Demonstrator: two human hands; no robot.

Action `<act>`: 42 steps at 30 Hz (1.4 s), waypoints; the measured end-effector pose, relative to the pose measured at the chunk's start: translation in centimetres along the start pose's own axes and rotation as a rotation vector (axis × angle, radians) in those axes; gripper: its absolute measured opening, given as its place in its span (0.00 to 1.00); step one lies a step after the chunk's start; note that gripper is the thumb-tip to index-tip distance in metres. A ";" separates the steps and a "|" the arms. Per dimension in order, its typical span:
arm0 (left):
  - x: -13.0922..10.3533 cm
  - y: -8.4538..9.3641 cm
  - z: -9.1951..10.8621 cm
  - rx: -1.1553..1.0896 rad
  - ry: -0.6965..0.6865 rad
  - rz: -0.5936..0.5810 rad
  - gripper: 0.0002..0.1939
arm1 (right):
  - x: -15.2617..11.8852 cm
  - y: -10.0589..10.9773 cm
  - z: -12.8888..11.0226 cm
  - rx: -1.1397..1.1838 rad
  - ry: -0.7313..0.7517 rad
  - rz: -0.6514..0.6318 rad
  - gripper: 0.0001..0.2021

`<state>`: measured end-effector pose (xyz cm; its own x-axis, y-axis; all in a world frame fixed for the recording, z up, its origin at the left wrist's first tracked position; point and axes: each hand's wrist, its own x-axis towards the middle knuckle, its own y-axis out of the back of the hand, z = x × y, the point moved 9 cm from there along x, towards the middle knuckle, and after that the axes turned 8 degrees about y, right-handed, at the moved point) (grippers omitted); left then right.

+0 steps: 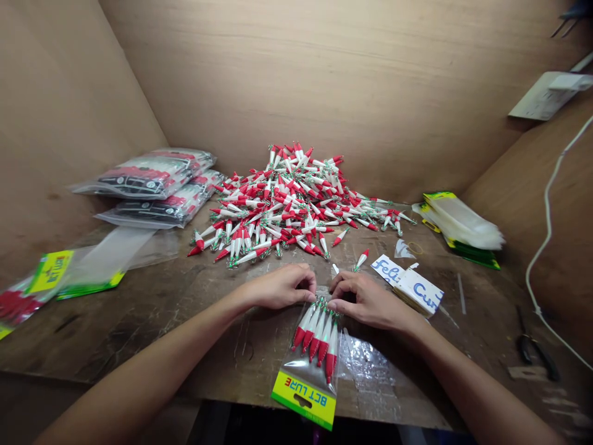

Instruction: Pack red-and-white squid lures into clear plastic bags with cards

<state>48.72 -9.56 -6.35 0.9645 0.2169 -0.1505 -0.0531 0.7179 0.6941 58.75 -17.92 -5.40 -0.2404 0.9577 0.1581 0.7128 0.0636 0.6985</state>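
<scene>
A clear plastic lure bag (309, 364) with a yellow and green header lies at the table's front edge, the header toward me. Inside it several red-and-white squid lures (319, 330) lie side by side, red ends toward the header and green hooks at the far end. My left hand (285, 285) is closed, thumb and finger pinching the bag's far left corner. At the far right corner my right hand (360, 298) pinches the same end. The fingers partly hide the bag's edge. One loose lure (361, 259) lies just beyond my right hand.
A large heap of lures (287, 204) fills the back middle. Filled packs (152, 185) are stacked at left, above a packed lure bag (34, 290). At right are empty bags (463, 225), lettered cards (412, 284), pliers (532, 349) and a hanging white cord (546, 216).
</scene>
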 end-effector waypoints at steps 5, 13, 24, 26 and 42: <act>-0.1 0.4 0.1 0.012 0.029 0.041 0.07 | -0.2 0.2 0.3 -0.026 -0.006 0.009 0.10; -1.5 -0.4 1.3 0.271 0.107 0.105 0.32 | -0.4 0.3 0.0 -0.011 0.001 -0.003 0.09; -2.2 -0.5 1.7 0.382 0.158 0.159 0.30 | -0.5 0.4 -0.7 0.003 -0.008 -0.022 0.09; -2.2 -0.5 1.9 0.382 0.155 0.161 0.30 | -0.5 0.3 -0.9 0.033 -0.016 -0.011 0.08; -1.6 -0.6 2.4 0.139 0.008 0.034 0.19 | -0.1 -0.4 -0.6 0.254 0.005 0.054 0.03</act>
<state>47.82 -11.95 -4.80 0.9607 0.2454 -0.1301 -0.0492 0.6113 0.7899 58.11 -18.22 -5.29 -0.2004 0.9603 0.1942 0.8672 0.0816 0.4913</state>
